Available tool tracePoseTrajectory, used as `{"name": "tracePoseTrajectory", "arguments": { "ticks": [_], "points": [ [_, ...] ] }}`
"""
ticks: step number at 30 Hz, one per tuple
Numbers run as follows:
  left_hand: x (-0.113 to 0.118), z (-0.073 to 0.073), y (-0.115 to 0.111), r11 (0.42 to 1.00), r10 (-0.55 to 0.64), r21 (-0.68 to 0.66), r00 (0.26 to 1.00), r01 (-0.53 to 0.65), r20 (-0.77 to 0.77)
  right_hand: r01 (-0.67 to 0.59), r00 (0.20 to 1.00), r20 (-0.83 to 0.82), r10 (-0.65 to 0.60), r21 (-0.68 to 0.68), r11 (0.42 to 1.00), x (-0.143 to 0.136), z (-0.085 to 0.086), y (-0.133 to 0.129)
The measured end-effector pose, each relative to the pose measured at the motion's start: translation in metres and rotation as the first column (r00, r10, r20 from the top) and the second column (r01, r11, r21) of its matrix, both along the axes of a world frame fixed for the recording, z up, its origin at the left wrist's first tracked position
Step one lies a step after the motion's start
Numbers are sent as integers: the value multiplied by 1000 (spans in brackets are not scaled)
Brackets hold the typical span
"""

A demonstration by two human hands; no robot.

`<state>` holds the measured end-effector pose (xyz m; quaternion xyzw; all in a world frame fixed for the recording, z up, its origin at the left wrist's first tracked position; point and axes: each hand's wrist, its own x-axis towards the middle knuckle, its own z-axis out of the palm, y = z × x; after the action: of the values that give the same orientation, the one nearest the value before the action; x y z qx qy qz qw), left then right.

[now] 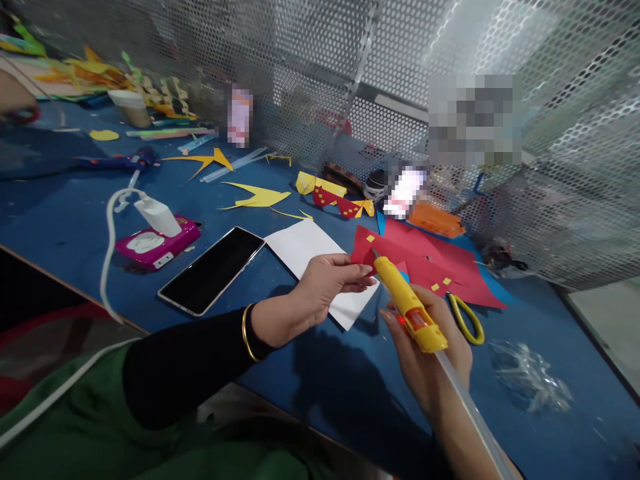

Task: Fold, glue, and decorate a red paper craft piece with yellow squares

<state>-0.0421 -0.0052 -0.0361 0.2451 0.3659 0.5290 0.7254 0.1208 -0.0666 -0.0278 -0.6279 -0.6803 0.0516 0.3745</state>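
My left hand (333, 287) pinches the edge of a small red paper piece (361, 243) that bears a yellow square. In my right hand (435, 340) is a yellow glue gun (407, 300), its red light lit and a long clear glue stick running out of its back. The nozzle tip is at the red piece, but whether it touches cannot be made out. Below my left hand lies folded white paper (305, 243). Behind the glue gun, red paper sheets (450, 260) with small yellow squares rest on blue paper. Yellow-handled scissors (467, 320) lie right of my right hand.
A black-screened phone (213, 270) and a magenta power socket (160, 243) with a white plug lie left. Yellow paper cutouts (257, 196) and red-yellow strips (343, 200) lie farther back. Crumpled clear plastic (533, 377) lies right. Perforated metal panels (310, 80) stand behind. Another person's hand (15, 93) shows far left.
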Motion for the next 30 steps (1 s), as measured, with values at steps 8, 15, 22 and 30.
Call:
{"name": "tracePoseTrajectory", "arguments": {
  "ticks": [8,15,22,30],
  "points": [
    [1,2,-1,1000,6,-8,1000,-6,4,-24,1000,10,24,21,999,0,-2,0],
    [1,5,-2,1000,-2,-23,1000,2,5,-44,999,23,43,30,999,3,-6,2],
    [1,3,0,1000,-2,-15,1000,2,6,-34,998,51,33,18,999,4,-5,4],
    [1,2,-1,1000,-1,-11,1000,1,3,-57,994,100,52,53,997,4,-7,4]
  ]
}}
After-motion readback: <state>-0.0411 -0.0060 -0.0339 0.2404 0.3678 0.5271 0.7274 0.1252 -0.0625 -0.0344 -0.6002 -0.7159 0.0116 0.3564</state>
